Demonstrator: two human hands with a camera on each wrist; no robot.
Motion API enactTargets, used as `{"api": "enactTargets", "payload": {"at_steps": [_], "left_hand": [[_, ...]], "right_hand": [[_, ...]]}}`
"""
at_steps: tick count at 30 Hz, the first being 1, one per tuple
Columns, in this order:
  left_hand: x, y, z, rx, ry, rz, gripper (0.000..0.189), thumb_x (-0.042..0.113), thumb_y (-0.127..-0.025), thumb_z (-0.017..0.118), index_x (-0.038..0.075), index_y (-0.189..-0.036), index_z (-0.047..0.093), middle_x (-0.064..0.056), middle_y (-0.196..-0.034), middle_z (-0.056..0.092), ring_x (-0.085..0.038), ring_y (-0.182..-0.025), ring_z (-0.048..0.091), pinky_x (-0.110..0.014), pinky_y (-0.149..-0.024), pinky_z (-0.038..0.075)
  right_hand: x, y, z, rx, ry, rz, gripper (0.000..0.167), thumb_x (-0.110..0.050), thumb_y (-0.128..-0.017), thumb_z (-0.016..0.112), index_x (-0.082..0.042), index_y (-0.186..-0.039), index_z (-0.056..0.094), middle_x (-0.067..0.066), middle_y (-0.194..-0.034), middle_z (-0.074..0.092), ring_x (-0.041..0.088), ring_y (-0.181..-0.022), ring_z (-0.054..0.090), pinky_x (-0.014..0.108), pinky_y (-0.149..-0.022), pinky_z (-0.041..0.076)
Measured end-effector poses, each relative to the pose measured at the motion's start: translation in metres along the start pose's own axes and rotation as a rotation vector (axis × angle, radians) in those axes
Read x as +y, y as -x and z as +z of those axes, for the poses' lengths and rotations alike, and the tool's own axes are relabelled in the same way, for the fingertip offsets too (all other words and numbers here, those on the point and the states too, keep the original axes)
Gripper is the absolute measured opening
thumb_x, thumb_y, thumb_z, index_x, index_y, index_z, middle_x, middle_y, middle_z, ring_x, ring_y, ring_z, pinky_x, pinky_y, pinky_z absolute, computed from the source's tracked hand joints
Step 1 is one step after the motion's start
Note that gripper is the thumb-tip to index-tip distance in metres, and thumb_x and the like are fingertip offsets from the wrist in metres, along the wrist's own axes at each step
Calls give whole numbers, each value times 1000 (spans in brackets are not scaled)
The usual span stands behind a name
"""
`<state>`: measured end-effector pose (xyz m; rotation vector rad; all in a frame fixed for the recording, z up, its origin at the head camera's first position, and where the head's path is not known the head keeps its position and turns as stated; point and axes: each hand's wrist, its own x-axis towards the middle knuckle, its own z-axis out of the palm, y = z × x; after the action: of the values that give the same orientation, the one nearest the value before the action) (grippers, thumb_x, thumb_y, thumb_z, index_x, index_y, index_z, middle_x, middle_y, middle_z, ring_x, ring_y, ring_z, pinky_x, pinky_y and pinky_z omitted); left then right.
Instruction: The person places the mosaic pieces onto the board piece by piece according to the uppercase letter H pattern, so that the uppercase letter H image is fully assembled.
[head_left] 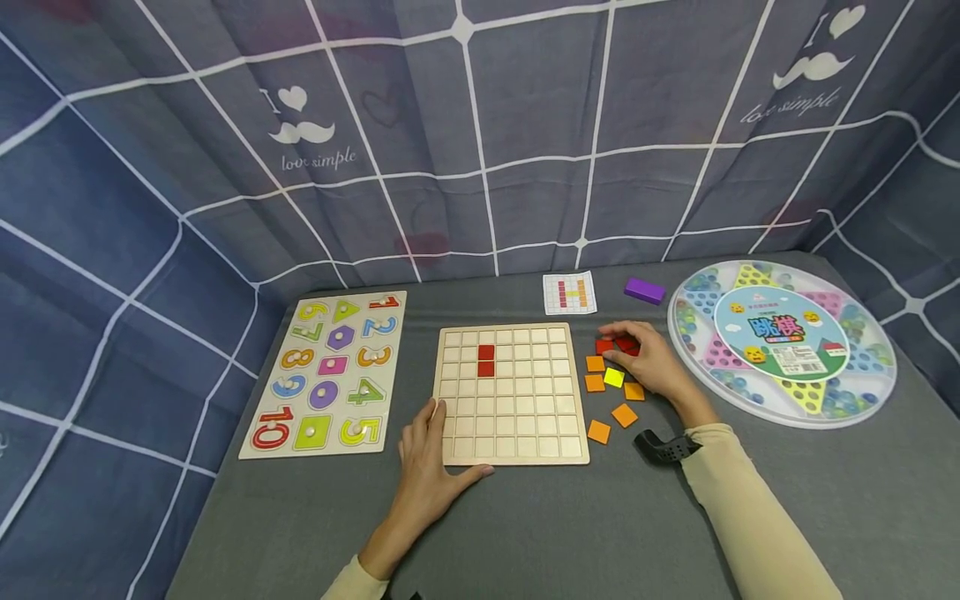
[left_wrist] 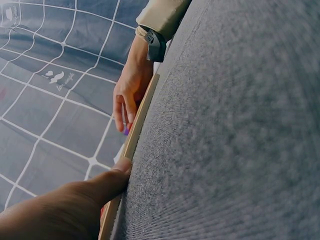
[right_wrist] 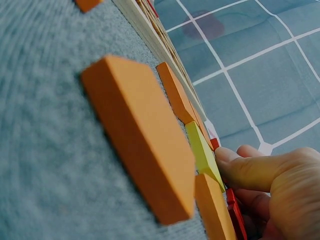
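A wooden grid board [head_left: 512,396] lies flat, with two red square tiles [head_left: 486,361] set one behind the other in its cells. My left hand [head_left: 427,458] rests at the board's near left corner, fingers along the left edge and thumb by the front edge. In the left wrist view, that thumb [left_wrist: 112,181] touches the board's rim. Right of the board, my right hand [head_left: 651,362] has thumb and index finger on either side of a loose red tile [head_left: 603,346]. Another red tile [head_left: 628,343] lies partly under its fingers. A yellow tile [head_left: 614,377] and several orange tiles [head_left: 623,415] lie nearby.
A small pattern card [head_left: 569,293] and a purple block [head_left: 644,291] lie behind the board. To the left is a number-and-shape puzzle board [head_left: 322,375]. A round Chinese checkers set [head_left: 782,344] stands right of my right hand. A patterned curtain [head_left: 420,142] hangs behind.
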<state>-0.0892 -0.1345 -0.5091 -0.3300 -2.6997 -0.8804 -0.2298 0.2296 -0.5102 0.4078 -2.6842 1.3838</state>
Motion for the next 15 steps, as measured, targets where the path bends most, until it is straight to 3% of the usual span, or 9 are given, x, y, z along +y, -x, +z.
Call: {"api": "enactTargets", "payload": {"at_steps": [15], "left_hand": [[0, 0, 0, 8, 0, 9, 116, 49, -57, 92, -3, -146, 39, -27, -146, 39, -35, -110, 41, -41, -84, 27]], "right_hand": [[-1, 0, 0, 12, -18, -6, 31, -10, -87, 74, -7, -118, 67, 15, -115, 65, 27, -108, 48, 36, -90, 36]]}}
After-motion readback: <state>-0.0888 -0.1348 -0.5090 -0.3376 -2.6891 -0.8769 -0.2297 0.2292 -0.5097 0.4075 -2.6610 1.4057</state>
